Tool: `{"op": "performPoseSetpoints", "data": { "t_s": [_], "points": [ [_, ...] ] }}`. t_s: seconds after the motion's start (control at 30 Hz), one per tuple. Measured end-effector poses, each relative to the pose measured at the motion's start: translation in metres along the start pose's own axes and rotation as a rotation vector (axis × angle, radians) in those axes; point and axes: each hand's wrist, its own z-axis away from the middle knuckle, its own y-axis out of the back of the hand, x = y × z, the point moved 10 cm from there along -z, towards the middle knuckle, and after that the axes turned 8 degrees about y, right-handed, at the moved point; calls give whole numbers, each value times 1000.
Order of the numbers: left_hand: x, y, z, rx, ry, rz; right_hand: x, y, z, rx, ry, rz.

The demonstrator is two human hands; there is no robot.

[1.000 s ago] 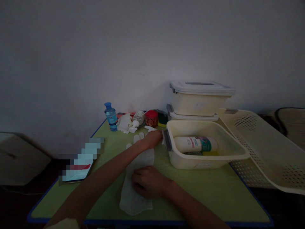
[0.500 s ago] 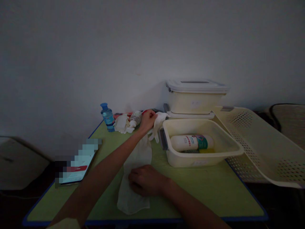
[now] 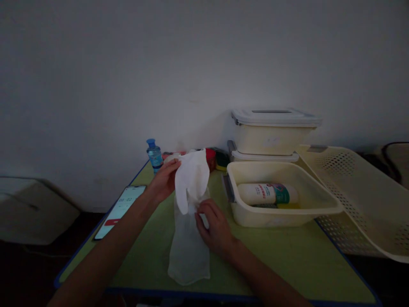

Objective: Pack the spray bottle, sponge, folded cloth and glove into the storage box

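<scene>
A white glove (image 3: pixel 193 175) hangs above the table in front of me. My left hand (image 3: pixel 164 181) is closed on its upper left edge. Lower down, my right hand (image 3: pixel 215 226) pinches the glove near its finger ends, with the fingertips partly hidden. Beneath both hands a thin, pale, sheer bag-like cloth (image 3: pixel 190 256) lies flat, its long side running toward me.
A cream bin (image 3: pixel 281 217) holding a white-and-green bottle (image 3: pixel 258 194) stands right, before a lidded box (image 3: pixel 268 138). A perforated basket (image 3: pixel 361 192) leans at far right. A phone (image 3: pixel 119 213) and blue bottle (image 3: pixel 155 155) are left; a red container (image 3: pixel 211 158) is behind.
My left hand has brought the white glove from the back of the table toward me. My right hand has risen off the sheer cloth and taken the glove's lower end. The view has shifted slightly.
</scene>
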Motion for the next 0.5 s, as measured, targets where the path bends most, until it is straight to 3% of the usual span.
{"op": "performPoseSetpoints", "data": {
  "t_s": [0.07, 0.13, 0.33, 0.4, 0.5],
  "points": [
    [-14, 12, 7, 35, 87, 6, 11, 16, 1, 181, -111, -66],
    [-31, 17, 14, 39, 189, 16, 23, 21, 3, 273, -222, -159],
    [-73, 17, 22, -7, 384, 34, 51, -19, 10, 169, -527, -602],
    [-81, 15, 21, -46, 363, 16, 56, -21, 13, 189, -584, -644],
    [-79, 16, 20, -42, 213, -93, 58, -20, 14, 198, -589, -698]
  ]
}}
